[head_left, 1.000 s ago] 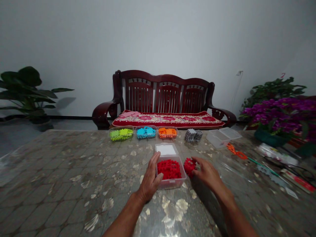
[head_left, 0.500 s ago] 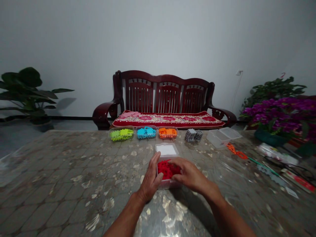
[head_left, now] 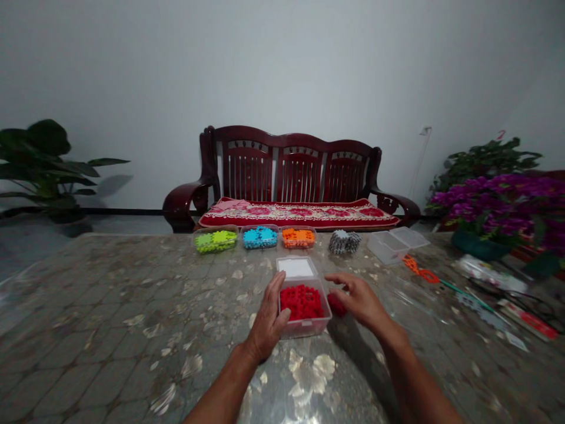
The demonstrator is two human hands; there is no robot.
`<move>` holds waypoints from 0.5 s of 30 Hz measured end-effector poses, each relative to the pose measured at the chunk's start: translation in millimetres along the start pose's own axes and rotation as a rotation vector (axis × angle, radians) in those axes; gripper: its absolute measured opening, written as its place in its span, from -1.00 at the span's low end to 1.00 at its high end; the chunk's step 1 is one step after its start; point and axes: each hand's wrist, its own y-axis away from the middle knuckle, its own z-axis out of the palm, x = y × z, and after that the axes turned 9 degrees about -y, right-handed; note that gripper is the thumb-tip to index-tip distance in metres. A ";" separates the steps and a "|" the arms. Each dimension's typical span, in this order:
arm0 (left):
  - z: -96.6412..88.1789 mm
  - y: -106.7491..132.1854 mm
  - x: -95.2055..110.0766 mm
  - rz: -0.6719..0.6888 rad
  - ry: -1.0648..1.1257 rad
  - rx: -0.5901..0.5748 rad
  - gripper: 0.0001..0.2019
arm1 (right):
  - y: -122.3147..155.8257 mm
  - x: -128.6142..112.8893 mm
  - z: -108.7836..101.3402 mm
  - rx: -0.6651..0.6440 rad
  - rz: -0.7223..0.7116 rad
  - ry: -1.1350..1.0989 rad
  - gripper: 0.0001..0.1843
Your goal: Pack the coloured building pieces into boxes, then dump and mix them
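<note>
A clear plastic box [head_left: 304, 331] stands in front of me, filled with red gear-shaped pieces [head_left: 301, 302]. Its hinged lid [head_left: 296, 267] lies folded back on the far side, with a white patch on it. Along the box's left wall, my left hand [head_left: 268, 321] steadies it, thumb over the rim. My right hand [head_left: 359, 300] is just right of the box, index finger stretched out and thumb apart from it. Under that thumb shows a dark red clump [head_left: 336, 304], partly hidden by the hand; whether it touches the fingers is unclear.
Behind the box stand tubs of green [head_left: 216, 240], blue [head_left: 260, 237] and orange pieces [head_left: 299, 237], then grey pieces [head_left: 344, 241]. An open clear box [head_left: 388, 247], orange links [head_left: 419, 270] and a green stick [head_left: 459, 288] lie right. Purple flowers [head_left: 503, 203] stand beyond.
My right hand has come out of the box, moving right to beside its wall, which uncovers the red pieces. My left hand stays on the box. The view has shifted slightly.
</note>
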 end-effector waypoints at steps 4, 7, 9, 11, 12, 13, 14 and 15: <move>0.6 0.3 -2.9 -0.004 0.004 0.002 -0.35 | 1.2 44.5 -16.3 0.037 0.200 0.141 -0.38; 1.1 0.6 -4.9 -0.008 -0.002 -0.002 -0.35 | 6.5 53.4 -12.4 -0.031 0.245 0.262 -0.26; 0.9 0.8 -5.2 -0.008 -0.006 -0.002 -0.35 | 9.2 49.7 -6.3 -0.074 0.250 0.332 -0.22; 0.5 0.7 -4.6 -0.012 -0.003 -0.002 -0.35 | 10.4 43.3 -1.1 -0.091 0.246 0.396 -0.24; 0.3 0.7 -4.1 -0.016 0.000 -0.001 -0.35 | 10.6 40.4 0.5 -0.091 0.247 0.421 -0.27; 0.2 0.6 -3.7 -0.019 0.003 -0.001 -0.35 | 10.7 38.2 1.6 -0.089 0.249 0.439 -0.30; 0.1 0.6 -3.4 -0.020 0.005 -0.002 -0.35 | 10.7 36.8 2.2 -0.087 0.250 0.451 -0.33; 0.2 0.6 -3.3 -0.019 0.004 -0.003 -0.36 | 10.7 36.1 2.4 -0.085 0.250 0.459 -0.34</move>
